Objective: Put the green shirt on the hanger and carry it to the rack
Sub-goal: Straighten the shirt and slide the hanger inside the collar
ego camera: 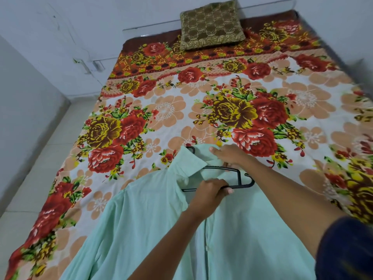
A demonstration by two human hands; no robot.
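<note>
Pale mint green shirt (153, 225), thin and lightly creased, spread front-up over the near part of the bed (181, 110), collar pointing toward the pillow, button placket running down toward the camera with a small white button showing. Left shoulder already filled out, the right side of the front lying flat. Black hanger (241, 179) partly inside the neck opening: hook peeking out beyond the collar, right end and bottom bar exposed on top of the cloth.

Left hand (210, 191) curled shut around the hanger's bottom bar, just below the collar. Right hand (229, 155) palm down on the shirt's right shoulder, fingers pinching fabric close to the hanger's upper arm.

Shirt hem and lower sleeves cut off by the bottom of the view. Floral sheet in red, yellow and peach bare beyond the collar all the way up to a brown-gold cushion (212, 25) at the head end. Left bed edge dropping to a pale tiled floor (30, 168), a strip of it open between bed and grey wall (24, 87). Right bed edge blurred.
</note>
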